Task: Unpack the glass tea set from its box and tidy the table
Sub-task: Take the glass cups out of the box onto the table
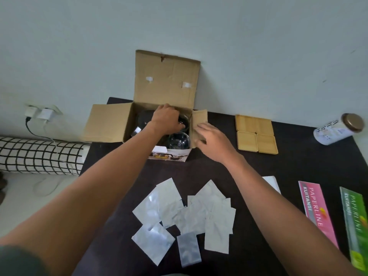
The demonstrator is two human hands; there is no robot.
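Note:
An open cardboard box [111, 124] stands at the back of the black table [215, 172], its lid flap upright against the wall. Inside it I see glass cups, one clear cup [178, 141] near the front right corner. My left hand [166, 119] reaches into the box with its fingers closed around a glass cup [184, 121] at the back right. My right hand [214, 141] rests with spread fingers on the box's right side flap [200, 118]. The rest of the box's contents are dark and partly hidden by my left arm.
Four square wooden coasters [255, 134] lie right of the box. Several silvery plastic wrappers [185, 218] are scattered at the table's front. A lidded jar [338, 129] lies at far right; pink [316, 212] and green [353, 222] receipt books lie front right. A grid-pattern bolster [39, 156] is left.

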